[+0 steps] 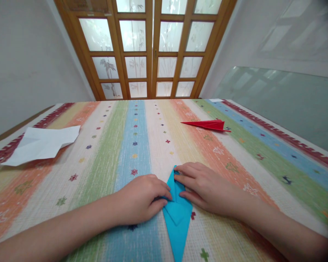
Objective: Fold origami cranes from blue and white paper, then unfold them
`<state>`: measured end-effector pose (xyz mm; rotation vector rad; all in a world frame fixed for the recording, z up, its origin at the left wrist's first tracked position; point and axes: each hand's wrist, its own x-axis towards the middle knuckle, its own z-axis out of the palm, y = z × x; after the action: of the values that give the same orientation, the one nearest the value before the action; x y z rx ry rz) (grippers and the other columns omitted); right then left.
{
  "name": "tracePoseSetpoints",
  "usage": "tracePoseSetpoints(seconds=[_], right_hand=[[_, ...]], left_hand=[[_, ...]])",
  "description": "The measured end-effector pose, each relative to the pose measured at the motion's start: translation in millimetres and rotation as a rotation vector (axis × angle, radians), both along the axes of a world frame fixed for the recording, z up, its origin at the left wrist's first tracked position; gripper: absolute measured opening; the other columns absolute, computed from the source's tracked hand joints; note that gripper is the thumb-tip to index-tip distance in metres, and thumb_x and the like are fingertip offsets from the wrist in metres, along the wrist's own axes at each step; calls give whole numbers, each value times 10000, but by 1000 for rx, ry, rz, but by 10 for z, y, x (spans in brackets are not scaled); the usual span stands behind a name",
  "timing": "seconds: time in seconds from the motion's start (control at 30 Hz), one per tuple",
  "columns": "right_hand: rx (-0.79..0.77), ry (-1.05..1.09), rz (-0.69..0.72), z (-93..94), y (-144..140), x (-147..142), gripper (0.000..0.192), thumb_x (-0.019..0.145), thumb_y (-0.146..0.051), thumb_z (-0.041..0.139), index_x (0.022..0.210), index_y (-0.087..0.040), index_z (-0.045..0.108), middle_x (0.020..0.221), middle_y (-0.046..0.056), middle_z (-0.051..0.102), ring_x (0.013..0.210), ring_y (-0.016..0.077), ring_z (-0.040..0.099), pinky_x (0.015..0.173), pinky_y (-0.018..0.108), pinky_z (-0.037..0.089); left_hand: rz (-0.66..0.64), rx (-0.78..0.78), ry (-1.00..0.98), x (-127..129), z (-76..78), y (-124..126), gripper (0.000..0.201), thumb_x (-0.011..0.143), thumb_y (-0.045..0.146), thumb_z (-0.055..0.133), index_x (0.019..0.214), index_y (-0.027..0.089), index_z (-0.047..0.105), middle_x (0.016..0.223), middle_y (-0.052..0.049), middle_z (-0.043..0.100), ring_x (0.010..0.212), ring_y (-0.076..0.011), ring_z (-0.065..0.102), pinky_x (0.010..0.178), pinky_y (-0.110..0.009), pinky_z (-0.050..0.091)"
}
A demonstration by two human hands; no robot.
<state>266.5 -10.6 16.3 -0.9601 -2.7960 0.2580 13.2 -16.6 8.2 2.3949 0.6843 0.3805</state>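
Note:
A bright blue sheet of folded origami paper (177, 214) lies on the table close to me, a long kite shape with a pointed flap across its middle. Its narrow tip points away from me. At the paper's left edge, my left hand (144, 198) is closed, thumb and fingers pinching the side near the middle fold. My right hand (199, 187) grips the upper right side, its fingertips pressing on the paper near the far tip and its thumb lower down by the flap. The fingers cover parts of both edges.
A red folded paper plane (207, 125) lies farther off to the right. To the left rests a creased white sheet of paper (43, 143). A striped tablecloth (98, 174) covers the table. Beyond it are wooden doors with glass panes (153, 54) and a greenish glass panel (278, 98).

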Motion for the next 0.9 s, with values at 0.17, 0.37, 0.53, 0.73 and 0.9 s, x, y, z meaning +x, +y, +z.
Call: tracePoseSetpoints(seconds=[0.17,0.37,0.53,0.73,0.9], right_hand=[[72,-8,-80,-58,-20,-33,215,990,-264,528,974,-189,729,978,103,675,904,243,596,778,390,427],[-170,-65,-129,34,-172,-121,199,994,-273,524,956,-207,708,832,46,693,793,195,639,675,313,390],[-186,-120,-170,107,-287,-162,207,891,-408,691,967,-215,685,884,53,705,832,237,652,662,321,376],[-136,-145,-176,73,-307,-208,153,876,-274,682,995,-187,643,904,67,685,811,240,630,659,329,385],[-35,-107,25,13,-266,-213,311,956,-154,510,1251,-195,601,950,75,697,858,231,638,738,351,435]], left_hand=[[-69,138,-6,-13,-69,11,214,930,183,561,1073,205,718,1140,-72,716,1026,-235,640,910,-390,495],[-27,246,20,-68,-137,83,214,923,242,608,1112,216,704,1203,-80,676,1113,-264,596,975,-457,441],[-4,220,-13,-105,-157,142,286,911,360,655,1158,220,689,1236,-99,658,1162,-278,579,1019,-475,421],[8,213,-39,-106,-178,158,203,924,246,603,1093,212,710,1178,-87,679,1111,-251,605,1004,-445,428],[8,215,-57,-107,-188,152,194,912,196,589,1058,207,717,1118,-65,706,1068,-236,627,980,-424,443]])
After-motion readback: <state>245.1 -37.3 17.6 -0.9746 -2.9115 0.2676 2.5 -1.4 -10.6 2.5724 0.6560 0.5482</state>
